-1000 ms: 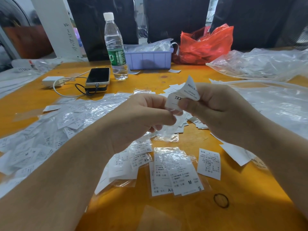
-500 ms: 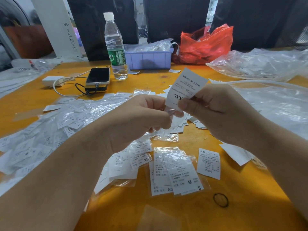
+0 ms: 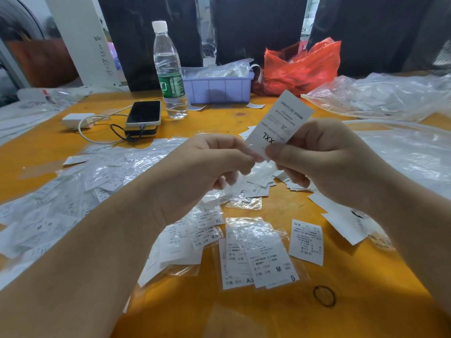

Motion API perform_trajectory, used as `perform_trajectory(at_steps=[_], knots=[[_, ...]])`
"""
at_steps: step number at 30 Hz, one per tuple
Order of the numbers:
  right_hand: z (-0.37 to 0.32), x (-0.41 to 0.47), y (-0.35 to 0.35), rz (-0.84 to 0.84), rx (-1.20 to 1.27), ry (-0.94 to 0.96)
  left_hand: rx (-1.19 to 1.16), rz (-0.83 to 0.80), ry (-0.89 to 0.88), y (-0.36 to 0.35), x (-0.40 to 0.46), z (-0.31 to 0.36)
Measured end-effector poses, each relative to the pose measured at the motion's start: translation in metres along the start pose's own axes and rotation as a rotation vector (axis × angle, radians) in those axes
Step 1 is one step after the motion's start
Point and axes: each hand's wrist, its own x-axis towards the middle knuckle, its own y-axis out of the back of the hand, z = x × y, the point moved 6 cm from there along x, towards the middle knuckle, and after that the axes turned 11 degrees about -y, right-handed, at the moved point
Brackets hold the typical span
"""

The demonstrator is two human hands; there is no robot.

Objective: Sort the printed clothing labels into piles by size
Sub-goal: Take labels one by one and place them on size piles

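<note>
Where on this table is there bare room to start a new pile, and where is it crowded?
Bare table shows along the near edge around the rubber band, below the bagged labels. Another patch lies at far left, beside the phone. Crowded: the loose labels at left, and the plastic bags at right.

Orange wooden table (image 3: 36, 145), dark curtains (image 3: 258, 28) behind, white pillar (image 3: 80, 40) at left

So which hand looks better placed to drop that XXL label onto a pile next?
Probably the right hand: its thumb and fingers pinch the XXL label and bear it upright. The left hand only pinches at its lower corner, along with some clear film.
</note>
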Motion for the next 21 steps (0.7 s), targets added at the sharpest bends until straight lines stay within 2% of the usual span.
perform_trajectory(at_steps=[9,21], knots=[[0.0053,0.0034,0.0020,-0.028,0.119,-0.080,-0.072,0.145,-0.100,0.0088,0.0006,0.0033],[0.0047,0.0023,0.0021,-0.030,0.146,-0.097,-0.092,0.172,-0.120,0.0063,0.0021,-0.0008]])
